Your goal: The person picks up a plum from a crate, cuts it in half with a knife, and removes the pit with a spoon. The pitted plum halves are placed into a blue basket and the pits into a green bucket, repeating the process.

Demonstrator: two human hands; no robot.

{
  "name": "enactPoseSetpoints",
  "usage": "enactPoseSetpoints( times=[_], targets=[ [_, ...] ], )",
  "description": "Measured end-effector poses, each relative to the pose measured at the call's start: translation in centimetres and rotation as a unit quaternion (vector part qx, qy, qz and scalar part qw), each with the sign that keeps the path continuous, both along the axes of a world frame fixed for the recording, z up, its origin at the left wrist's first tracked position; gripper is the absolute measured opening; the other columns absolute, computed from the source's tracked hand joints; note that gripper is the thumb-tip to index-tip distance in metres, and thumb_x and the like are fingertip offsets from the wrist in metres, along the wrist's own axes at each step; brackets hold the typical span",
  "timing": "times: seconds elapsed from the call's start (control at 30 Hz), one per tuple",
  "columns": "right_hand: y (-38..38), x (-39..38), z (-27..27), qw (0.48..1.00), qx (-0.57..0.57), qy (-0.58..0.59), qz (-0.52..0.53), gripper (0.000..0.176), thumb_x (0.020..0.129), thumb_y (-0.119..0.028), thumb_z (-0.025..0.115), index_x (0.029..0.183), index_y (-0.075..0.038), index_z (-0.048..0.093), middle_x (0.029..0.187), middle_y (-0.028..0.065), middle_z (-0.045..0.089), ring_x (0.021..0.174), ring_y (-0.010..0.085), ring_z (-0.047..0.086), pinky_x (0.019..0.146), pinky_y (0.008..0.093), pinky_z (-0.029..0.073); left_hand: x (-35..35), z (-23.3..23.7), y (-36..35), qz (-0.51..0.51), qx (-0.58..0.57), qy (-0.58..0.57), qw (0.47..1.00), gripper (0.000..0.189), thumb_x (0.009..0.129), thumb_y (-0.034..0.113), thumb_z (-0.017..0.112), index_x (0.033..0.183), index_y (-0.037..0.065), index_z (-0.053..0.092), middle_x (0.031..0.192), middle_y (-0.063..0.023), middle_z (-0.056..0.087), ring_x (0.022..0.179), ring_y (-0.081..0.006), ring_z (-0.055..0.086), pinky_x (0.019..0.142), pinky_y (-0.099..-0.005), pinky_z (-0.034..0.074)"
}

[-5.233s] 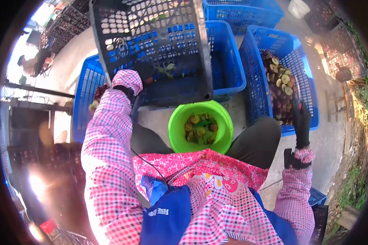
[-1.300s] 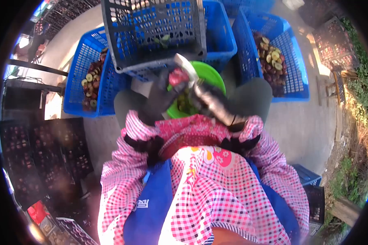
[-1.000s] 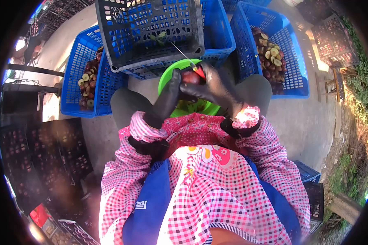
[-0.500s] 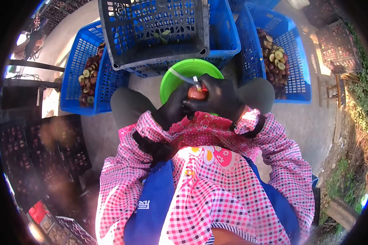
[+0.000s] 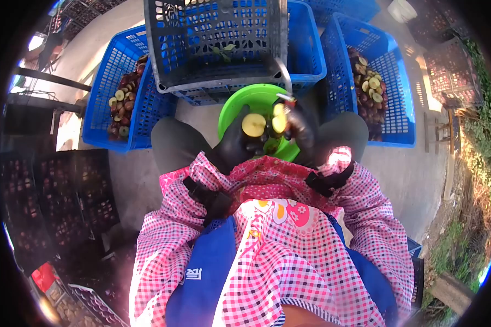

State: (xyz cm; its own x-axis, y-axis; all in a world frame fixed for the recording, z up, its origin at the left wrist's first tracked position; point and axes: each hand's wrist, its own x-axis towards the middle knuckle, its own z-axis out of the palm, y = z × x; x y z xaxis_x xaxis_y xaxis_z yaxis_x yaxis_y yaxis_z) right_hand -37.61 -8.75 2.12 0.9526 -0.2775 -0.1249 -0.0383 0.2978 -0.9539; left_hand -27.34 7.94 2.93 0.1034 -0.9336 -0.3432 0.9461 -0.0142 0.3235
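Note:
Halves of a cut apple are in my black-gloved hands above a green basin (image 5: 227, 106). My left hand (image 5: 233, 143) is closed round one apple half (image 5: 253, 125), its round yellow cut face turned up. Just to the right, my right hand (image 5: 304, 129), blurred by motion, grips a second yellow-fleshed piece (image 5: 279, 119) together with what looks like a small knife (image 5: 285, 97). A pale curved strip, perhaps its blade, rises beyond that hand. Part of the basin's inside is hidden behind the hands.
A black crate (image 5: 163, 49) with a few leaves rests on a blue crate (image 5: 306, 43) ahead. Blue crates at left (image 5: 101, 103) and right (image 5: 401, 98) hold cut red fruit. Dark crates (image 5: 65, 191) stand at far left; greenery borders the far right.
The whole red apple held between both hands is now in pieces with yellow cut faces showing. My hands have moved apart, and the pale strip has swung to the right. The view has shifted slightly.

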Motion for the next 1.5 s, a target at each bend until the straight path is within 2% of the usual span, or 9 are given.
enactPoseSetpoints(
  times=[0.3,0.47,0.53,0.6,0.7,0.77,0.83,1.27,1.5],
  targets=[
    [-0.8,-1.1,-1.4,0.994,0.105,-0.038,0.003,0.05,0.093,-0.034,0.055,0.13,-0.001,0.05,0.092,0.0032,0.063,0.057,0.0047,0.05,0.046,0.0191,0.036,-0.6,0.4,0.5,0.093,0.103,-0.2,0.97,0.03,0.103,0.02,0.044,0.129,0.005,0.047,0.111,-0.0095,0.063,0.098,-0.0185,0.064,0.078,-0.0314,0.055],
    [-4.0,-2.7,0.4,0.999,0.01,0.0,-0.05,0.052,0.091,-0.036,0.058,0.129,-0.001,0.051,0.092,0.0029,0.063,0.057,0.0054,0.05,0.048,0.0189,0.037,3.6,3.4,4.7,0.073,0.215,-0.539,0.811,0.047,0.09,0.021,0.064,0.13,0.004,0.046,0.121,-0.0124,0.06,0.109,-0.0236,0.062,0.084,-0.0399,0.056],
    [-6.9,-4.4,0.8,0.988,-0.053,0.012,-0.146,0.047,0.091,-0.034,0.06,0.126,-0.003,0.052,0.091,0.003,0.062,0.058,0.0052,0.049,0.048,0.0188,0.037,9.1,0.5,9.9,0.274,0.018,-0.502,0.82,0.036,0.095,0.03,0.058,0.12,0.004,0.054,0.112,-0.013,0.064,0.103,-0.0231,0.064,0.084,-0.0414,0.055],
    [-11.5,-7.5,1.4,0.966,-0.075,-0.007,-0.247,0.036,0.093,-0.03,0.061,0.118,-0.004,0.055,0.088,0.0028,0.061,0.061,0.0063,0.051,0.051,0.0202,0.039,16.0,5.3,14.6,0.365,0.145,-0.41,0.823,0.036,0.1,0.031,0.048,0.12,0.002,0.053,0.111,-0.0131,0.063,0.099,-0.0243,0.064,0.083,-0.0401,0.056],
    [-16.6,-10.2,6.1,0.862,-0.389,0.046,-0.322,0.031,0.096,-0.032,0.06,0.102,-0.002,0.059,0.084,0.0038,0.059,0.073,0.0127,0.058,0.063,0.0288,0.045,25.8,5.4,25.1,0.289,0.3,-0.847,0.331,0.042,0.086,0.019,0.068,0.122,0.004,0.052,0.109,-0.0127,0.065,0.096,-0.0244,0.065,0.08,-0.0362,0.056],
    [-21.5,-12.9,3.5,0.711,-0.615,0.136,-0.312,0.031,0.097,-0.031,0.057,0.103,0.0,0.057,0.085,0.017,0.059,0.076,0.0263,0.059,0.071,0.0364,0.046,31.3,5.4,30.3,0.263,0.483,-0.823,0.143,0.057,0.083,0.028,0.072,0.131,0.008,0.048,0.107,-0.012,0.066,0.094,-0.0248,0.066,0.077,-0.0358,0.055],
    [-23.2,-14.9,1.4,0.713,-0.601,0.16,-0.324,0.031,0.097,-0.03,0.057,0.106,0.0,0.058,0.091,0.0225,0.062,0.087,0.0314,0.064,0.075,0.0387,0.047,34.3,4.2,36.0,0.218,0.584,-0.782,0.017,0.072,0.08,0.036,0.075,0.14,0.013,0.043,0.105,-0.0114,0.067,0.092,-0.0251,0.066,0.074,-0.0353,0.055],
    [-33.5,-22.4,-17.5,0.871,-0.364,0.273,-0.188,0.033,0.097,-0.026,0.055,0.114,0.002,0.062,0.093,0.0129,0.07,0.085,0.0211,0.066,0.078,0.0339,0.05,34.9,5.8,37.8,0.064,0.739,-0.669,0.045,0.042,0.093,0.038,0.056,0.112,0.001,0.056,0.088,-0.0181,0.062,0.077,-0.0286,0.06,0.067,-0.0395,0.047],
    [-20.6,-11.4,1.2,0.864,-0.468,0.072,-0.172,0.031,0.096,-0.013,0.06,0.123,0.001,0.057,0.112,0.01,0.067,0.097,0.0136,0.061,0.087,0.0271,0.047,32.4,9.5,28.6,0.155,0.637,-0.743,0.136,0.047,0.1,0.039,0.046,0.098,-0.005,0.063,0.079,-0.0218,0.06,0.069,-0.0304,0.056,0.064,-0.0417,0.043]
  ],
)
